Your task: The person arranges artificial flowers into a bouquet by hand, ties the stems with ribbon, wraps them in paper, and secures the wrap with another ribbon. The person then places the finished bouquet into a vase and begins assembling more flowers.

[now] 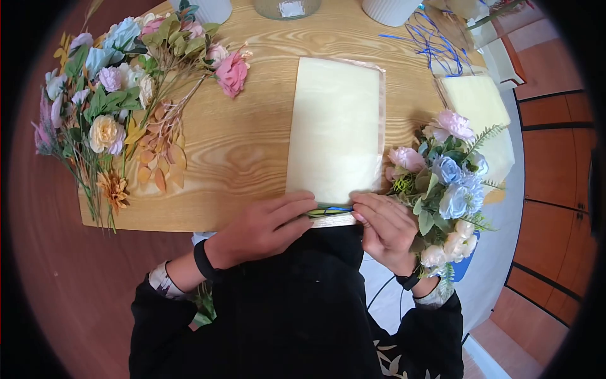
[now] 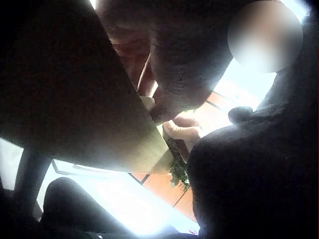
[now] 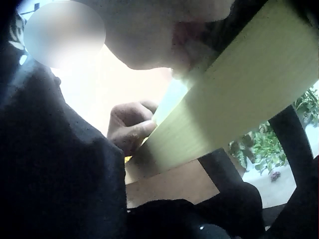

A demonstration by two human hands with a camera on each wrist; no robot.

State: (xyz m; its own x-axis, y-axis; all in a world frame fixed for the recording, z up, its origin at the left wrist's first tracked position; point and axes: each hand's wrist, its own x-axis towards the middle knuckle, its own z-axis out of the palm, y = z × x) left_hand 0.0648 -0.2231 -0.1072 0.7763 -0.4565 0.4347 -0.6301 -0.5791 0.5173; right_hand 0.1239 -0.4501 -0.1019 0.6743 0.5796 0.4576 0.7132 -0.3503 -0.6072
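A cream sheet of wrapping paper (image 1: 338,129) lies lengthwise before me, its near end at the table's front edge. Along that end run green stems with a blue ribbon (image 1: 334,209). My left hand (image 1: 265,224) pinches the paper's near left corner, fingers on top and thumb below. At the near right corner my right hand (image 1: 388,230) does the same. Beside my right hand lies a bouquet (image 1: 451,189) of blue, pink and cream flowers, its heads over the table's right side. The right wrist view shows the left thumb (image 3: 142,128) against the paper's edge. Fingers hide part of the stems.
Loose artificial flowers (image 1: 110,95) cover the table's left side, with a pink rose (image 1: 232,74) toward the middle. Tangled blue ribbon (image 1: 435,41) and more cream paper (image 1: 476,98) are at the right. White pots (image 1: 386,11) and a glass vase (image 1: 287,9) stand along the far edge.
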